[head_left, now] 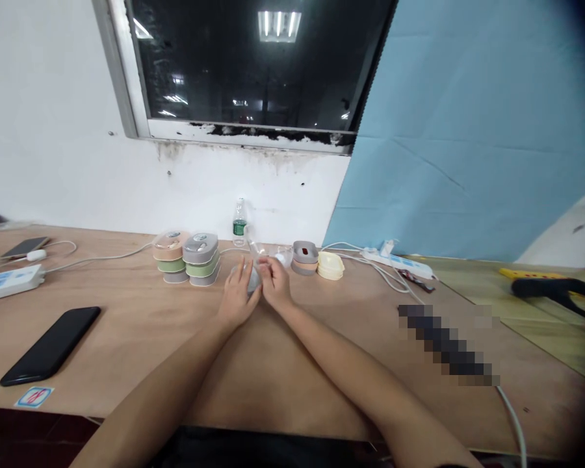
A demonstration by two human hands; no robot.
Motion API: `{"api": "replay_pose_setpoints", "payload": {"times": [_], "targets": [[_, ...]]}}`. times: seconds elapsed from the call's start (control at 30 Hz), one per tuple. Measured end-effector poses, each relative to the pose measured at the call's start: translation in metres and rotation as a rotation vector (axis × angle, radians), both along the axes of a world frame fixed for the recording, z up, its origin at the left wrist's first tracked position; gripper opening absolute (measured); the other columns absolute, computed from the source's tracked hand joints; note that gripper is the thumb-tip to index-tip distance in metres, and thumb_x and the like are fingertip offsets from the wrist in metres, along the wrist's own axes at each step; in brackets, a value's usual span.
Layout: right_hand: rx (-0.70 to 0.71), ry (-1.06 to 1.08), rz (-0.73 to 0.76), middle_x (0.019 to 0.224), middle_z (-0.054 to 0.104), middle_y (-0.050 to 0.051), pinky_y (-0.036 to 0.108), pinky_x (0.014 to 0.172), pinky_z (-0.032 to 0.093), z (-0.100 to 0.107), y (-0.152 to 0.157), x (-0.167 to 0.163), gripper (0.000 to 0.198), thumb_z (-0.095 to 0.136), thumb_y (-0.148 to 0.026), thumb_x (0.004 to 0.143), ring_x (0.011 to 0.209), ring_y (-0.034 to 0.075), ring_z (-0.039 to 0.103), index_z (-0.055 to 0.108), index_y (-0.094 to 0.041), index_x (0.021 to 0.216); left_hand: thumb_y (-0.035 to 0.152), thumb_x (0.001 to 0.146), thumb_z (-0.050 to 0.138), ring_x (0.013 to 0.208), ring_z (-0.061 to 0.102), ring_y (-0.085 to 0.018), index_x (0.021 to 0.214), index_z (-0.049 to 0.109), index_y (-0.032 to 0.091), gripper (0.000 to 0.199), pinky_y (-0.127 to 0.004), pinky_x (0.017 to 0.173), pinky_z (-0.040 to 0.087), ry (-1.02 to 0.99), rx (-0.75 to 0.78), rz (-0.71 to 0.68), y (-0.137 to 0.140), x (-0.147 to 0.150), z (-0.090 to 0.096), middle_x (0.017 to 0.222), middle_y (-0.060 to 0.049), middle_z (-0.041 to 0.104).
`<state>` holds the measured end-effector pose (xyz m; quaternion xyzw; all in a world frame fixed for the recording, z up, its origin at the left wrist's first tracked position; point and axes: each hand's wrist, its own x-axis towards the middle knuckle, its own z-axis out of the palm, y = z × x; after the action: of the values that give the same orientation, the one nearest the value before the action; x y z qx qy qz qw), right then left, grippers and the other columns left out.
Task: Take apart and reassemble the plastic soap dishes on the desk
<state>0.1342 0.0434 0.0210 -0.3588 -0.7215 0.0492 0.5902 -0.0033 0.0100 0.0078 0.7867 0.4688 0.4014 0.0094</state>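
Head view: two bare hands close together at mid-frame, above the table (127,351).
Left hand (236,298): fingers slightly parted and stretched forward, thumb apart from them, around a pale grey piece (253,280); I cannot tell how firmly they grip.
Right hand (275,286): fingers bent and near each other at the piece's right side; whether they hold it, I cannot tell.
Grey piece: centre of frame, between the hands, partly hidden.
Stacks: pink-topped (168,247) and grey-topped (201,248) boxes left of centre; grey tray (305,252) and cream trays (330,266) right of centre.
Bottle (239,228): upright behind the hands.
Phone (51,344): lower left.
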Motion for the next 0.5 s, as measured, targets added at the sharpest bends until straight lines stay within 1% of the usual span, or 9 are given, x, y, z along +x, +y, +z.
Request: {"api": "replay_pose_setpoints", "payload": {"times": [0.1, 0.2, 0.27, 0.33, 0.4, 0.5], "targets": [[0.03, -0.057, -0.101, 0.101, 0.061, 0.008, 0.034, 0.089, 0.047, 0.0, 0.024, 0.022, 0.031, 0.039, -0.036, 0.096, 0.098, 0.02, 0.057, 0.062, -0.021, 0.109, 0.047, 0.088, 0.05, 0.143, 0.019, -0.034, 0.145, 0.034, 0.021, 0.065, -0.056, 0.112, 0.018, 0.164, -0.125, 0.141, 0.004, -0.002, -0.007, 0.155, -0.016, 0.02], [0.012, -0.149, -0.178, 0.098, 0.059, 0.008, 0.034, 0.088, 0.047, -0.011, 0.051, 0.048, 0.031, 0.041, -0.034, 0.095, 0.094, 0.02, 0.057, 0.065, -0.02, 0.111, 0.053, 0.083, 0.055, 0.142, 0.018, -0.039, 0.137, 0.047, 0.024, 0.062, -0.06, 0.11, 0.019, 0.289, -0.268, 0.216, 0.01, -0.004, -0.017, 0.153, -0.016, 0.027], [-0.01, -0.179, -0.232, 0.098, 0.058, 0.008, 0.034, 0.087, 0.047, -0.02, 0.068, 0.059, 0.031, 0.042, -0.032, 0.094, 0.093, 0.021, 0.057, 0.066, -0.02, 0.111, 0.055, 0.082, 0.055, 0.142, 0.018, -0.039, 0.136, 0.049, 0.027, 0.061, -0.059, 0.109, 0.021, 0.335, -0.315, 0.224, 0.013, -0.004, -0.021, 0.152, -0.015, 0.029], [-0.036, -0.209, -0.265, 0.098, 0.059, 0.009, 0.035, 0.088, 0.047, -0.029, 0.08, 0.065, 0.031, 0.044, -0.028, 0.092, 0.093, 0.021, 0.057, 0.067, -0.02, 0.111, 0.056, 0.083, 0.054, 0.142, 0.018, -0.039, 0.135, 0.05, 0.029, 0.058, -0.058, 0.109, 0.022, 0.353, -0.324, 0.224, 0.013, -0.005, -0.022, 0.152, -0.013, 0.03], [-0.065, -0.239, -0.288, 0.099, 0.058, 0.01, 0.035, 0.089, 0.047, -0.036, 0.087, 0.067, 0.031, 0.046, -0.023, 0.089, 0.093, 0.022, 0.057, 0.069, -0.018, 0.109, 0.056, 0.084, 0.053, 0.141, 0.018, -0.039, 0.133, 0.052, 0.03, 0.055, -0.056, 0.11, 0.022, 0.352, -0.321, 0.215, 0.012, -0.005, -0.021, 0.152, -0.011, 0.031], [-0.099, -0.268, -0.317, 0.101, 0.058, 0.011, 0.035, 0.089, 0.047, -0.044, 0.093, 0.066, 0.034, 0.044, -0.016, 0.087, 0.095, 0.022, 0.057, 0.069, -0.016, 0.109, 0.051, 0.084, 0.055, 0.139, 0.024, -0.04, 0.129, 0.056, 0.032, 0.048, -0.055, 0.11, 0.023, 0.335, -0.337, 0.201, 0.011, -0.007, -0.019, 0.152, -0.009, 0.032]]}}
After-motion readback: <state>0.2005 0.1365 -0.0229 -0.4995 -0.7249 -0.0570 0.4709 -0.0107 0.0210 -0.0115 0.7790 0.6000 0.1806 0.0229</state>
